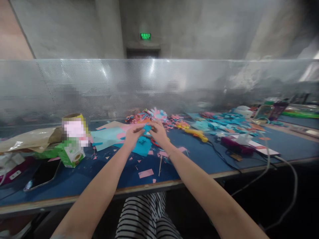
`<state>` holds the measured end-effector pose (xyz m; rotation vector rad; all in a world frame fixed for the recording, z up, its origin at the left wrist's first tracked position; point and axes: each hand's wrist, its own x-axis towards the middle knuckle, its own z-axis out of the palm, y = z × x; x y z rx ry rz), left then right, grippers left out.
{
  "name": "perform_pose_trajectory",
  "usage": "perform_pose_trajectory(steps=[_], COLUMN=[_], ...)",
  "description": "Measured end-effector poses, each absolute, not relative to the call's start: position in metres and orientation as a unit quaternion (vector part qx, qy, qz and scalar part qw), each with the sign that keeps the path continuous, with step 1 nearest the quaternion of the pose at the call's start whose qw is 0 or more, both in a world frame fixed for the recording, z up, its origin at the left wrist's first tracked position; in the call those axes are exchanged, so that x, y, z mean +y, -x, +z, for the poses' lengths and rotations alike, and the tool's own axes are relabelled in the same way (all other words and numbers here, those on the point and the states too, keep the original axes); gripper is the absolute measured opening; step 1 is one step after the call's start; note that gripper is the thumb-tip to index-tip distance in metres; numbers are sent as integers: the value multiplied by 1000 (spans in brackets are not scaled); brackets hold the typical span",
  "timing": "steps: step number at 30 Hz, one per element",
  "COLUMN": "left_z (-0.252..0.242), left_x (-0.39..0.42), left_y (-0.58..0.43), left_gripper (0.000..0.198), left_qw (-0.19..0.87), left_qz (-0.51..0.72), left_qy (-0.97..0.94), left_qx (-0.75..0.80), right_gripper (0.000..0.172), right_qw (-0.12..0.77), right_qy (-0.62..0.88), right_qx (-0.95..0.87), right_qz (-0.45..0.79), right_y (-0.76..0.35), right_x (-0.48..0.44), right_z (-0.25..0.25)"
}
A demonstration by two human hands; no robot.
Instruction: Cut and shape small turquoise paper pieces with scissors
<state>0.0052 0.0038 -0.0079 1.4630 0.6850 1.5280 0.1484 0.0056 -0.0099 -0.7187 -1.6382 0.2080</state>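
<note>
Two hands, your left hand [133, 134] and right hand [159, 132], pinch a small blue paper piece [147, 127] at mid bench [211, 156], over a teal sheet [142, 146]. Paper scrap pile [154, 116] just behind; yellow glue gun [196, 134] to the right; phone [41, 174] and green carton [71, 155] near the front-left edge.

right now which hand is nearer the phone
Left. The left hand is up and to the right of the phone. The right hand is further right again, meeting the left on a blue scrap that both hold.
</note>
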Motion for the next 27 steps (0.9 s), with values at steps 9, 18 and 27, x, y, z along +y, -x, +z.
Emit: perform_pose_trajectory(steps=[9, 18, 27], left_z=[-10, -5, -6], left_x=[7, -1, 0], left_y=[-4, -9, -11], left_gripper=[31, 31, 26], left_qw=[422, 422, 451], left_qz=[616, 627, 630], left_qy=[-601, -598, -567], left_qx=[284, 268, 280], right_gripper=[28, 20, 17], right_qw=[608, 627, 640], right_qy=[311, 322, 307], right_qx=[-728, -704, -693], right_qz=[67, 80, 128], right_y=[-152, -148, -146], right_x=[6, 0, -2], right_z=[-9, -6, -4])
